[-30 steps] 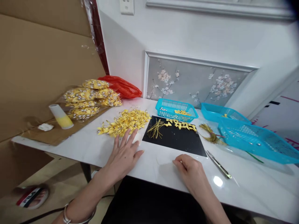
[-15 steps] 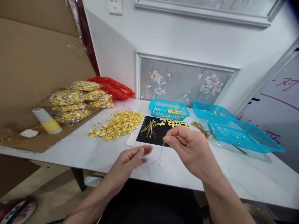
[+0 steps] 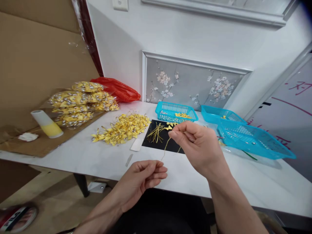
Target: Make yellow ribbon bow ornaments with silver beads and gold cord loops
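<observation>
A thin gold cord (image 3: 166, 148) runs between my two hands above the front of the white table. My right hand (image 3: 197, 146) pinches its upper part between thumb and forefinger. At the lower end of this strand my left hand (image 3: 148, 174) has thumb and forefinger closed on it, the other fingers loosely curled. A second strand hangs below my right hand. Behind them lies a black mat (image 3: 151, 144) bearing a bunch of gold cords (image 3: 156, 132) and yellow bows (image 3: 172, 124), partly hidden by my right hand.
Left of the mat lies a heap of yellow bows with silvery beads (image 3: 124, 128). Bagged bows (image 3: 70, 99), a cone-shaped thread spool (image 3: 47, 124) and a red bag (image 3: 117, 89) are farther left. Blue baskets (image 3: 176, 105) line the back and right (image 3: 260, 139).
My left hand has moved right and slightly down, and its fingers have closed on the cord's lower end. The strand now slants between both hands. My right hand has stayed nearly in place.
</observation>
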Demonstrator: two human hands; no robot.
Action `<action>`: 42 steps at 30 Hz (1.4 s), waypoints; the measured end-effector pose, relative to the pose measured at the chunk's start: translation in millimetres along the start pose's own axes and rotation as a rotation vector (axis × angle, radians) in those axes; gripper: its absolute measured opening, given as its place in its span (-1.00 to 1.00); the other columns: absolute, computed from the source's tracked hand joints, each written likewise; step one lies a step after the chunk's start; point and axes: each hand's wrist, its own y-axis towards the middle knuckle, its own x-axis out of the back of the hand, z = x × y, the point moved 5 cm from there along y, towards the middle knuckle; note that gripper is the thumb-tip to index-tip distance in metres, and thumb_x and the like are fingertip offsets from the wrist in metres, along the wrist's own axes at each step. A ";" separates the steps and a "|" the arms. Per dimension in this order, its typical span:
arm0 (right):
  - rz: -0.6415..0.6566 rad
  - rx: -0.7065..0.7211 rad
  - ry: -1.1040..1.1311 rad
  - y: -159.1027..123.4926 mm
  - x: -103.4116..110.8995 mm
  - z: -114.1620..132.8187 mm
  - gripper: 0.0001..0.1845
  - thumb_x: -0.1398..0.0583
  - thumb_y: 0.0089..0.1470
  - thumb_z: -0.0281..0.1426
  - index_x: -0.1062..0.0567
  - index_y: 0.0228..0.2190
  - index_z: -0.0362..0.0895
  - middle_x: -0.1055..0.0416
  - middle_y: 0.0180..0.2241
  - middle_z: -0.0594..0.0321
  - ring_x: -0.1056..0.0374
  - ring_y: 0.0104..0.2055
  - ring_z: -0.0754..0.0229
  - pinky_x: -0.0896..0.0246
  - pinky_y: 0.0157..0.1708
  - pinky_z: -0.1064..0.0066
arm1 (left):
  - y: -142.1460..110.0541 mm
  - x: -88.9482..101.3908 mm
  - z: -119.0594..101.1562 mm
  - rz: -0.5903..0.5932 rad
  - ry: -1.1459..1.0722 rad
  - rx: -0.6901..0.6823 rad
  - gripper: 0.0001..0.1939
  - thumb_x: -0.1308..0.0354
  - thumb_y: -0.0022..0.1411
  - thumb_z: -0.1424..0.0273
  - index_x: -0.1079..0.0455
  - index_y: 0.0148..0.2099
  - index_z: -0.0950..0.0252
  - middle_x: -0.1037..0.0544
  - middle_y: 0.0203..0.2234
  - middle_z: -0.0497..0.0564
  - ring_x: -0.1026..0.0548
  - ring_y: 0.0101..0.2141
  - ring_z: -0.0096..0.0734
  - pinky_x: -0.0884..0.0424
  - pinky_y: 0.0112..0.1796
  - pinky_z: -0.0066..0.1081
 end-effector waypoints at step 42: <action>0.328 -0.529 0.456 -82.4 -33.8 -38.2 -0.53 -0.18 0.12 -0.04 -0.48 -0.52 -0.19 -0.08 -0.64 0.40 0.09 -0.57 0.37 0.22 -0.60 0.49 | -7.7 12.1 -40.9 -0.093 1.142 -0.831 -0.83 -0.23 0.16 0.50 -0.59 -0.42 0.18 -0.68 -0.40 -0.02 -0.64 -0.36 -0.32 -0.50 -0.28 -0.48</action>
